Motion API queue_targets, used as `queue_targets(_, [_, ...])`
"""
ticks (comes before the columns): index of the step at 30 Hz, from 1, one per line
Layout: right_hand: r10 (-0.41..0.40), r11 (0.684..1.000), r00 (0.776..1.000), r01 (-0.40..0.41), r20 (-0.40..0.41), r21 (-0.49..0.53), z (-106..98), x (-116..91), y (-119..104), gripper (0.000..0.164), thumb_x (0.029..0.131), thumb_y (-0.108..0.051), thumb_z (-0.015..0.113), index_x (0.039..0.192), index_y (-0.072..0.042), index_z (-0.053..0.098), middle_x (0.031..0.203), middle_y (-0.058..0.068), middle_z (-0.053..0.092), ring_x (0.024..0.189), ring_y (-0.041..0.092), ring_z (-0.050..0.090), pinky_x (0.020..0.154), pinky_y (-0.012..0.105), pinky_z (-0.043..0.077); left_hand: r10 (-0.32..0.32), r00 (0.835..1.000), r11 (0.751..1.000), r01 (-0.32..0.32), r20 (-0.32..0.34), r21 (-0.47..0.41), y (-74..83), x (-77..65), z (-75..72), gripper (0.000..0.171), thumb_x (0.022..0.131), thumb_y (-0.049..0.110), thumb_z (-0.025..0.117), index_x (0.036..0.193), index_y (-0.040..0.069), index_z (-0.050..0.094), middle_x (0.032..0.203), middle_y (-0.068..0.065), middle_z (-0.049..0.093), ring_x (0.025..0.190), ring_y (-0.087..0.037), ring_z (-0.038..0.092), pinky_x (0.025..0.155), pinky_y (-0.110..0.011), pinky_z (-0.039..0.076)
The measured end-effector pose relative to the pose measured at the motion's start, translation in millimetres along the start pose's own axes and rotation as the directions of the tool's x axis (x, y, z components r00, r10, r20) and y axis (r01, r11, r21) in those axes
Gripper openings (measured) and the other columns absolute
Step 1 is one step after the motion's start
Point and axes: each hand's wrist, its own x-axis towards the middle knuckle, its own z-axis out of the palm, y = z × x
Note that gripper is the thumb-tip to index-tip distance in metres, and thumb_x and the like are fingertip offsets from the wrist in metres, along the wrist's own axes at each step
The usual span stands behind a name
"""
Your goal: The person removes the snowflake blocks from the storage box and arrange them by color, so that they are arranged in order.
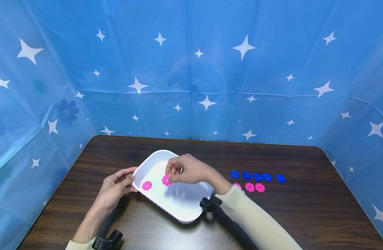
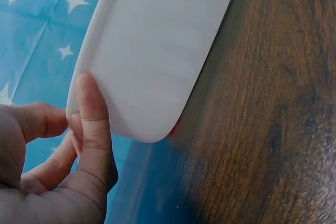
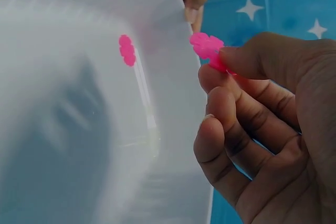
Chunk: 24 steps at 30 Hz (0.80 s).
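A white plastic tray [image 1: 186, 203] lies at an angle on the table. My left hand [image 1: 116, 185] grips its left corner, the thumb and fingers pinching the rim, as the left wrist view [image 2: 89, 145] also shows. Over the tray, my right hand [image 1: 188, 169] pinches a pink notched disc [image 3: 206, 45] between thumb and index finger. Another pink disc [image 1: 147, 185] rests on the tray floor near the left end; the right wrist view has it beside the tray's wall.
Right of the tray, several blue notched discs [image 1: 257, 176] form a row on the dark wood table [image 1: 319, 201]. Nearer the front are 3 pink discs [image 1: 249, 187], one partly hidden by the right wrist. A blue star-patterned curtain [image 1: 207, 69] surrounds the table's back and sides.
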Motion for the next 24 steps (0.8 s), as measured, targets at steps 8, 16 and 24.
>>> queue_targets(8, [0.023, 0.999, 0.995, -0.019, -0.093, 0.049, -7.1, -17.1, 2.7, 0.011, 0.091, -0.009, 0.068, 0.099, -0.015, 0.071, 0.076, -0.008, 0.064, 0.072, 0.004, 0.056, 0.072, 0.021, 0.054, 0.003, 1.0, 1.0, -0.003, 0.002, 0.007, -0.1, -0.5, -0.1, 0.045, 0.105, 0.014, 0.059, 0.147, 0.001, 0.05, 0.122, -0.012, 0.055, 0.095, -0.017, 0.066, 0.082, -0.026, 0.064])
queue_targets(16, [0.066, 0.992, 0.983, -0.046, -0.174, 0.117, -13.2, -33.7, 0.7, 0.012, 0.092, -0.008, 0.069, 0.1, -0.017, 0.07, 0.08, -0.006, 0.067, 0.071, 0.008, 0.054, 0.069, 0.022, 0.051, -0.004, 1.0, 1.0, 0.004, -0.004, 0.009, -0.8, -0.5, -0.9, 0.046, 0.104, 0.014, 0.06, 0.147, 0.002, 0.05, 0.123, -0.012, 0.055, 0.094, -0.017, 0.066, 0.082, -0.026, 0.064])
queue_targets(24, [0.082, 0.988, 0.966, -0.047, -0.245, 0.148, -20.7, -49.9, 3.4, 0.013, 0.093, -0.008, 0.068, 0.1, -0.018, 0.071, 0.085, -0.003, 0.072, 0.072, 0.013, 0.06, 0.066, 0.022, 0.05, -0.003, 1.0, 1.0, 0.003, 0.001, 0.015, -0.6, 0.3, -0.1, 0.045, 0.105, 0.014, 0.058, 0.147, 0.002, 0.05, 0.123, -0.014, 0.054, 0.095, -0.018, 0.066, 0.082, -0.026, 0.064])
